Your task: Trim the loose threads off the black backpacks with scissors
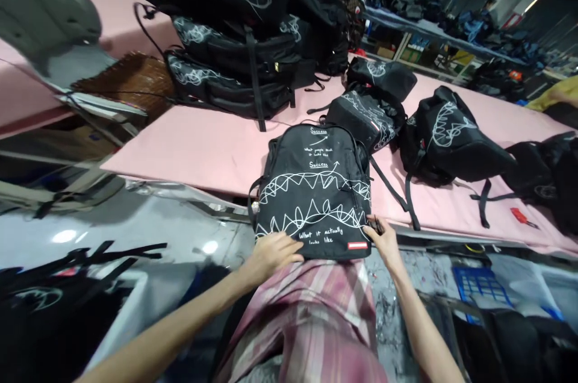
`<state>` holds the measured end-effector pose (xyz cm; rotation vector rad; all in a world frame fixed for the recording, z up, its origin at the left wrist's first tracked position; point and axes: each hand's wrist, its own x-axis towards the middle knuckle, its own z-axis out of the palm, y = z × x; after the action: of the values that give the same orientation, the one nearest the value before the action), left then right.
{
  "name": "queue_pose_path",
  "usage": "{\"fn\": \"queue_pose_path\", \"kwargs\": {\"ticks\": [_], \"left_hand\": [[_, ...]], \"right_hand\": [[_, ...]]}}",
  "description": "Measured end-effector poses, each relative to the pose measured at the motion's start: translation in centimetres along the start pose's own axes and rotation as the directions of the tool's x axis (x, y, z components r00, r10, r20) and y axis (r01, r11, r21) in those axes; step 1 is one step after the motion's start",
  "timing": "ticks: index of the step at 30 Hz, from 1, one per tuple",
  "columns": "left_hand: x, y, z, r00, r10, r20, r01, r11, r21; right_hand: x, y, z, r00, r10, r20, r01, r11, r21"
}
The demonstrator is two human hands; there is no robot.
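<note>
A black backpack (316,190) with white scribbled zigzags and lettering leans against the pink table's front edge, its lower end at my lap. Across its lower left corner lies my left hand (276,253), fingers curled over the front and holding the fabric. My right hand (383,238) pinches the lower right side edge, the thumb on the front panel. A small dark piece shows between those fingers; whether it is a strap or a tool I cannot tell. Near the bottom right of the backpack is a red and white label (357,245).
More black backpacks are stacked on the pink table (180,148) at the back left (235,64). Others lie to the right (456,136), straps trailing. A red item (524,217) lies near the right front edge. Dark bags (49,311) sit low at left. A person stands far back.
</note>
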<state>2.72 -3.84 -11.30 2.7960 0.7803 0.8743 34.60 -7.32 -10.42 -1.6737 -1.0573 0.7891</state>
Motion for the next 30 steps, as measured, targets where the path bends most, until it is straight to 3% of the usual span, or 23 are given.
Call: {"fn": "queue_pose_path", "kwargs": {"ticks": [5,9,14,18,23,27,30], "left_hand": [[-2.7,1.6,0.0,1.0,0.014,-0.025,-0.015,1.0,-0.027],[-1.7,2.9,0.0,0.996,-0.018,0.089,0.024,0.998,-0.066],[0.7,6.0,2.7,0.958,0.08,0.277,-0.073,0.997,-0.036],[1.2,7.7,4.5,0.938,0.128,0.323,-0.128,0.992,-0.023],[0.8,7.8,4.7,0.93,0.122,0.347,-0.115,0.993,-0.039],[0.7,7.7,5.0,0.919,0.157,0.361,-0.146,0.988,-0.057],[0.4,7.9,5.3,0.9,0.204,0.385,-0.194,0.979,-0.065]], "right_hand": [[-3.6,1.4,1.7,0.995,0.083,-0.061,-0.081,0.996,0.035],[-4.9,1.8,1.8,0.991,0.125,-0.047,-0.124,0.991,0.042],[-5.9,3.1,2.3,0.982,0.177,-0.073,-0.169,0.98,0.1],[-6.1,3.7,2.3,0.981,0.188,-0.049,-0.181,0.977,0.113],[-6.0,4.1,2.2,0.983,0.179,-0.049,-0.173,0.979,0.108],[-6.0,3.5,1.6,0.995,0.092,-0.047,-0.092,0.996,0.002],[-4.8,1.4,1.8,0.99,-0.132,0.054,0.141,0.962,-0.235]]}}
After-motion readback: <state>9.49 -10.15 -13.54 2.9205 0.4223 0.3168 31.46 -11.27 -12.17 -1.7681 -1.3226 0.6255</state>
